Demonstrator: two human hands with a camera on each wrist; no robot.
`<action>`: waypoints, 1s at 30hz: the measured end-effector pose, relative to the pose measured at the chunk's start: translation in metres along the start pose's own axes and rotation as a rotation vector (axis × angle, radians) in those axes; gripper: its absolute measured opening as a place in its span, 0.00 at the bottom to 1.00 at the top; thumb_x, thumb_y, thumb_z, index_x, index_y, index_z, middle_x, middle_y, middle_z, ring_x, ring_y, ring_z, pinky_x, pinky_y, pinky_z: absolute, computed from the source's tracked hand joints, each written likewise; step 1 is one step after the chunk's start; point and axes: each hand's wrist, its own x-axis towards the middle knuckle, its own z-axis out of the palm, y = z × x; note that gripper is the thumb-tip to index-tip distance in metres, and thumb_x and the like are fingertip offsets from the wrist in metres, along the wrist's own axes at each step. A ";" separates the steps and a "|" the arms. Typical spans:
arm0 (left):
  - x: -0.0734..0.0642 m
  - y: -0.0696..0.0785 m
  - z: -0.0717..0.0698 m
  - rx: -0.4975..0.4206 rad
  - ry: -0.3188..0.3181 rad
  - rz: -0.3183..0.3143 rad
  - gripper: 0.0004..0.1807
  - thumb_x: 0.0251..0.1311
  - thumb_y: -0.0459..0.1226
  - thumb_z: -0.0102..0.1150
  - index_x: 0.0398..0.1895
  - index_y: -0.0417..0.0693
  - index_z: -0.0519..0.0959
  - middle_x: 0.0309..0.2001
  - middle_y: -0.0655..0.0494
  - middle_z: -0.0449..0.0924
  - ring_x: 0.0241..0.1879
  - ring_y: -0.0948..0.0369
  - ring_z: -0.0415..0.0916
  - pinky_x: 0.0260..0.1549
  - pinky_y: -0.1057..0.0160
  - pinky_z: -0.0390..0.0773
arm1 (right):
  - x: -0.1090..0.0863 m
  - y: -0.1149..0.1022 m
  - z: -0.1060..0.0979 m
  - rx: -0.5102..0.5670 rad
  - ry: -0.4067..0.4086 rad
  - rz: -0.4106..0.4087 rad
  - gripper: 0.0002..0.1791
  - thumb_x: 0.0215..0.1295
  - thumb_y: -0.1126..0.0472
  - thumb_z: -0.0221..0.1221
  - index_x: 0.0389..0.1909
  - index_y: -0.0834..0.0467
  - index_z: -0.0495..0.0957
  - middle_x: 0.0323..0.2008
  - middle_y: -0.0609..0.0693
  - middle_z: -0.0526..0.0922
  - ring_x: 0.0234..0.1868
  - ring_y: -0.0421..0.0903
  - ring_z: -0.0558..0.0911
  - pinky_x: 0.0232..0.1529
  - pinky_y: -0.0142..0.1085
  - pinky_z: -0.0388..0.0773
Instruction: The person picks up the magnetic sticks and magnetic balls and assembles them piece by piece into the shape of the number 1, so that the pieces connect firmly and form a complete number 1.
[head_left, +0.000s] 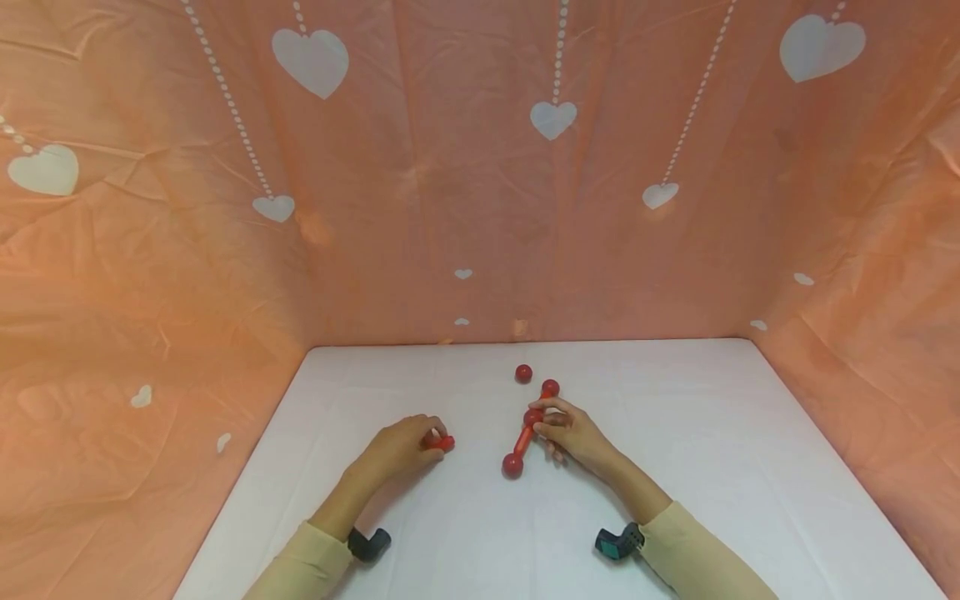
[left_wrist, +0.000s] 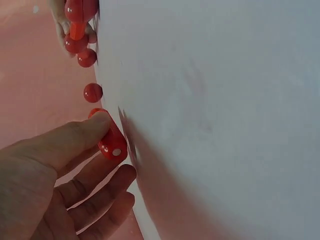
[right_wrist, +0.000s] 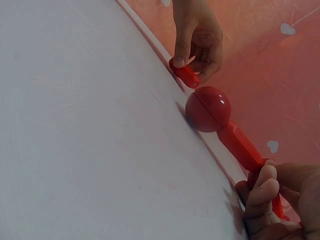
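Left hand (head_left: 405,444) and right hand (head_left: 576,435) are both busy over the white table (head_left: 675,400), well apart from each other. From where I stand, the left one has thumb and forefinger pinched on a short red stick (head_left: 445,443); a pale round spot (left_wrist: 116,152) shows on its end. The right one grips the middle ball (head_left: 533,418) of a red chain with its fingertips.

Nearest the person come the tan sleeves (head_left: 705,554), with a dark camera (head_left: 371,546) at the left wrist and another (head_left: 618,543) at the right. Past them is the near ball (head_left: 513,465), glossy, with a thin seam around it. A grooved near rod (head_left: 523,442) runs from it to the middle ball. Beyond the grip, a far rod (head_left: 546,395), partly hidden by the fingers, leads on to the far ball (head_left: 551,387), so the chain makes one line slanting away to the right. Whether it rests on the table or is lifted a little, I can't tell. The stick is left of the chain, apart from it.

Farther off, a loose red ball (head_left: 523,373) sits near the far ball, slightly to its left, not touching it. Behind the table, a wrinkled orange cloth (head_left: 465,208) rises, printed with white hearts (head_left: 311,62), some hanging on dotted lines
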 end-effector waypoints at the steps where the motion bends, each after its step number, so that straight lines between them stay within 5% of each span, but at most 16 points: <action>1: 0.000 0.001 0.000 -0.007 -0.006 -0.001 0.14 0.63 0.39 0.77 0.49 0.53 0.84 0.40 0.59 0.85 0.41 0.60 0.80 0.46 0.53 0.83 | 0.000 0.000 0.000 -0.001 0.002 0.002 0.26 0.76 0.63 0.65 0.71 0.62 0.74 0.42 0.62 0.85 0.20 0.42 0.76 0.24 0.29 0.76; 30: -0.005 0.033 0.016 -0.246 -0.135 0.014 0.14 0.63 0.44 0.78 0.48 0.59 0.84 0.35 0.68 0.81 0.36 0.64 0.77 0.40 0.59 0.80 | 0.001 0.002 0.000 0.014 0.005 0.026 0.26 0.76 0.61 0.66 0.71 0.62 0.74 0.44 0.63 0.85 0.22 0.42 0.76 0.25 0.30 0.76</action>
